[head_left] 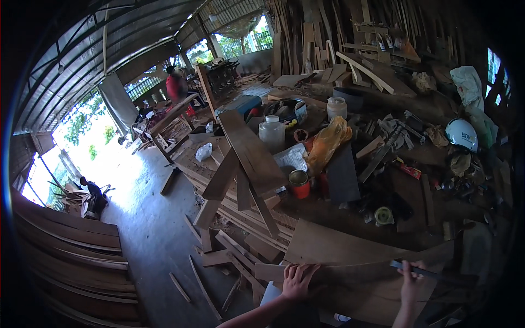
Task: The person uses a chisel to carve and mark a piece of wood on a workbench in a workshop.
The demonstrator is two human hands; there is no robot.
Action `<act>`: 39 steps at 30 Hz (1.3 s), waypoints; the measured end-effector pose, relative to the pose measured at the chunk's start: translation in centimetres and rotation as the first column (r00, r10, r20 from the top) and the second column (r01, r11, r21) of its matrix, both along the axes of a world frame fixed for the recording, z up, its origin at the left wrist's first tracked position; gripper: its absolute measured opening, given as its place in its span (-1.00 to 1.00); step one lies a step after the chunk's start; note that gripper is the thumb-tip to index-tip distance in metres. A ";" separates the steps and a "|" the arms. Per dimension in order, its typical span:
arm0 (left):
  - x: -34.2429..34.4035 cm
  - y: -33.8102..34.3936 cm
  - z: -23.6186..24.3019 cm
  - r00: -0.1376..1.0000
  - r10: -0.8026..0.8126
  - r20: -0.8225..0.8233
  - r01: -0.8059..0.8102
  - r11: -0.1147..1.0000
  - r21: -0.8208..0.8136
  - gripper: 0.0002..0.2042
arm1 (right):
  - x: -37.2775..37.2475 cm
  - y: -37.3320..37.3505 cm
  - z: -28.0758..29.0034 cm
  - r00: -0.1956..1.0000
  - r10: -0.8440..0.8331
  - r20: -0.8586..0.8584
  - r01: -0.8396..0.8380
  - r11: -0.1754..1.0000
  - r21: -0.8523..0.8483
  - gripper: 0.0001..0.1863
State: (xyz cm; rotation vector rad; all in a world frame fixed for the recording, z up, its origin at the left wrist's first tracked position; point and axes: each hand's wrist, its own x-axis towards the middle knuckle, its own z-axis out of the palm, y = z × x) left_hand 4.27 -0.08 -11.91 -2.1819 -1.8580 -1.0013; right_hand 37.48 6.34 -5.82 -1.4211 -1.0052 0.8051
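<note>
My left hand (298,280) lies on the near end of a long wooden board (350,270), its fingers spread over the top edge. Against another wide brown panel (328,243) the board rests at a slant. To the right, my right hand (410,280) is closed round a narrow, dark, flat tool (403,266), whose bluish end points left just above the board. Its kind is unclear, and the far part fades into shadow at the right.
Stacked offcuts (240,210) and crossed planks (251,150) stand ahead on the left. The cluttered bench holds a plastic jar (272,133), a red can (299,185), a tape roll (384,216) and a helmet (461,135). A person in red (176,86) is far back.
</note>
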 end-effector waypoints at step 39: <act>-0.5 -0.2 -0.3 0.998 0.002 -0.070 -0.002 1.000 0.007 -0.30 | -0.1 0.0 0.5 0.981 0.190 0.048 -0.193 0.980 0.058 -0.81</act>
